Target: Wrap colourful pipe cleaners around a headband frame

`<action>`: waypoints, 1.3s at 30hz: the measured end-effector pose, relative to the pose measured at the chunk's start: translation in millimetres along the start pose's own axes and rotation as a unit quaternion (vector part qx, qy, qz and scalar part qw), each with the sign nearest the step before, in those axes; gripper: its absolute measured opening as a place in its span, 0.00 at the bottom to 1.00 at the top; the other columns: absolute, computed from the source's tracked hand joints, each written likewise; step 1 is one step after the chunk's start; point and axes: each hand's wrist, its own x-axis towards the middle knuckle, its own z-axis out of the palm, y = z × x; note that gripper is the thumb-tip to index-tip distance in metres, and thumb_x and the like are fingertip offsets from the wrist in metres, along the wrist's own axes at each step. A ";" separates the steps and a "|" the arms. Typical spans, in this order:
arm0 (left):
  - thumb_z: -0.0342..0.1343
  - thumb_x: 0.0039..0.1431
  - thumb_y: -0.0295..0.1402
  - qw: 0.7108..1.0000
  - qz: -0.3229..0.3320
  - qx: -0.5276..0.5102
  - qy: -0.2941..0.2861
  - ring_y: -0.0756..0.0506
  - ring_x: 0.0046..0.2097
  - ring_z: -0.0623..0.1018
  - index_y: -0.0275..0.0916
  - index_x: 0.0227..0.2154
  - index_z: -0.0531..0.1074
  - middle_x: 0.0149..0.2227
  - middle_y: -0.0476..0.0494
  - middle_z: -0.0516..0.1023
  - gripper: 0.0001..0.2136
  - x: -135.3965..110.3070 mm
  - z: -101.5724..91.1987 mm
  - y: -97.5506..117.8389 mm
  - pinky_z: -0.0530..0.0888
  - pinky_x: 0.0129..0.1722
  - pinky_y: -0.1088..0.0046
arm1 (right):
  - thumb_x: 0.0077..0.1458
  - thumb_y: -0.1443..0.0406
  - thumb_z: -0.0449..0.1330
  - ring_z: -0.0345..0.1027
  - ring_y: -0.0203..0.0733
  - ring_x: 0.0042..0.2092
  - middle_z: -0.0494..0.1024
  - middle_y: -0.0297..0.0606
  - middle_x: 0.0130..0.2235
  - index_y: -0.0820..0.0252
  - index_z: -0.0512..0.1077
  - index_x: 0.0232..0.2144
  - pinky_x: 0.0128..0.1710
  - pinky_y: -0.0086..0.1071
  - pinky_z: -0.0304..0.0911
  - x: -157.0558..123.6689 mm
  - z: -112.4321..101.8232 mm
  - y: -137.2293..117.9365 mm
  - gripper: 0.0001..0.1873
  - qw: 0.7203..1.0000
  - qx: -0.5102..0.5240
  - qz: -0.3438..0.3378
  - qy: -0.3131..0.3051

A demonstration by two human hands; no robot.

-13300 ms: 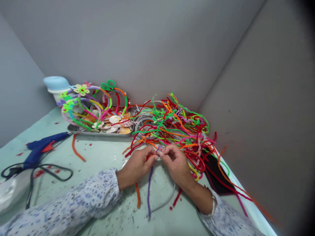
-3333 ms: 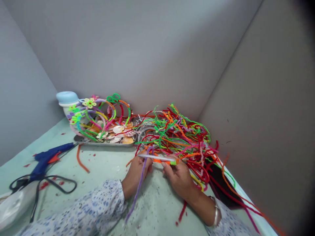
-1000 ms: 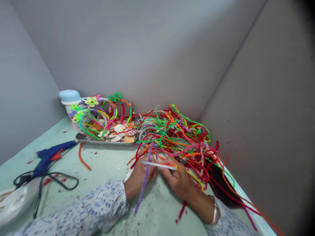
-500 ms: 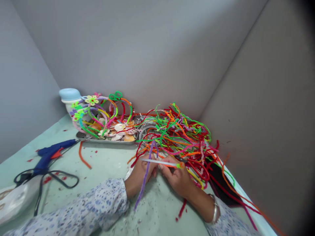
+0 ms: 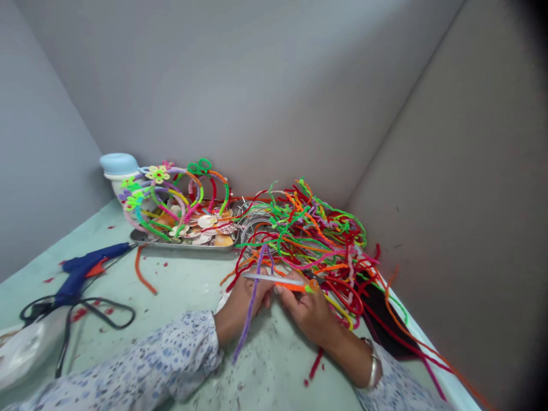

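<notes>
A thin white headband (image 5: 257, 277) lies across both hands, its right part covered in orange and yellow-green pipe cleaner. My left hand (image 5: 242, 301) is closed round its left part, with the fingertips mostly hidden. My right hand (image 5: 309, 315) pinches the band between thumb and fingers near the orange section. A purple pipe cleaner (image 5: 249, 322) bends over at the left hand and hangs down in front of it; its other end is hidden by the fingers. The hands nearly touch just above the table.
Tangled pipe cleaners (image 5: 317, 228) are heaped behind my hands. At the back left, a metal tray (image 5: 201, 248) holds shells and several colourful headbands, beside a white bottle (image 5: 120, 171) with a blue lid. A blue glue gun (image 5: 81, 274) with its cord lies left. A dark flat object (image 5: 387, 322) lies right.
The headband has turned slightly in my hands, so more of its orange part shows. Its right end has dipped a little, and my hands stay almost in place.
</notes>
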 end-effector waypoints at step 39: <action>0.53 0.55 0.39 1.000 0.002 -0.029 0.003 0.54 0.17 0.61 0.39 0.27 0.65 0.18 0.55 0.65 0.10 6.9 1.5 -14.8 0.56 0.16 0.79 | 0.61 0.60 0.53 0.65 0.36 0.24 0.70 0.30 0.21 0.58 0.69 0.27 0.26 0.28 0.61 -1.4 6.1 8.4 0.13 0.978 0.151 0.145 -0.021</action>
